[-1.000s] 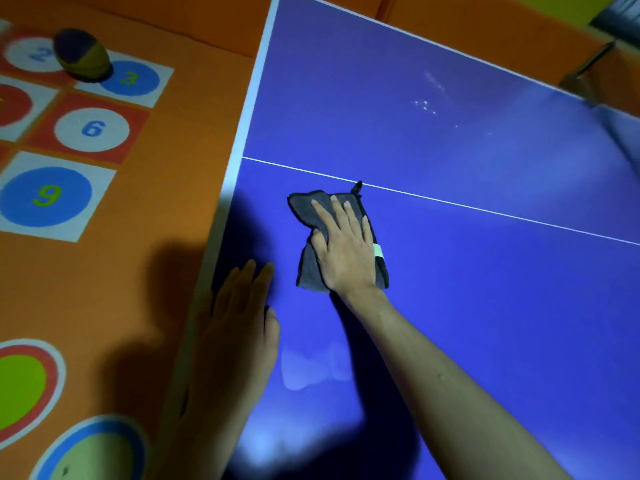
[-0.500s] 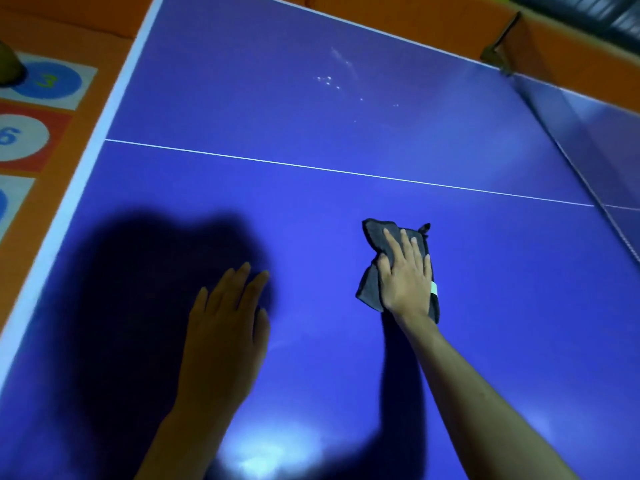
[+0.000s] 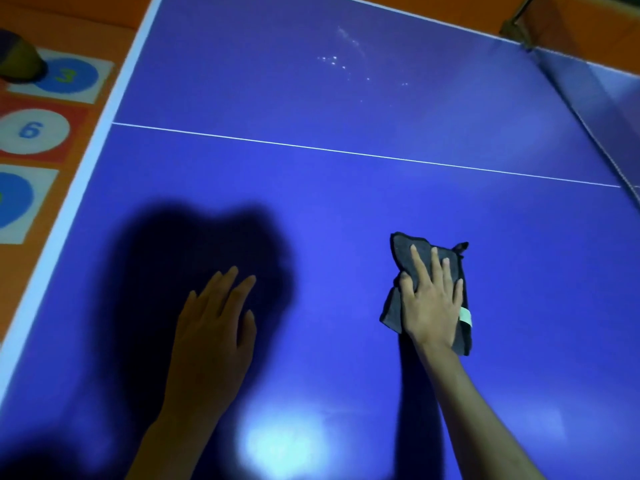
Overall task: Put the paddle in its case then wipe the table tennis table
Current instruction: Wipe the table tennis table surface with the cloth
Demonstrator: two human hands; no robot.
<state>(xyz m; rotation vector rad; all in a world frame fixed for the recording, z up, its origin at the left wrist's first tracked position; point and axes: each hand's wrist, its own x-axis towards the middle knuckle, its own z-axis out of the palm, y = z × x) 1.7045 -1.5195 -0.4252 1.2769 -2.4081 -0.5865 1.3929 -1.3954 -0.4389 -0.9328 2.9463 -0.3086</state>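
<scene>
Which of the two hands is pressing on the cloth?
The right hand, flat on the grey cloth. The left hand lies on the bare blue table.

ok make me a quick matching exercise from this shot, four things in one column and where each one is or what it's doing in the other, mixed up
Things:
1. left hand
2. right hand
3. grey cloth
4. whitish specks

Places or states:
A. on the table beyond the white centre line
B. pinned flat under a palm, label tag at its right edge
C. flat on the bare blue surface, in shadow
D. fingers spread, pressing down on fabric

Pairs: 1-C, 2-D, 3-B, 4-A
</scene>
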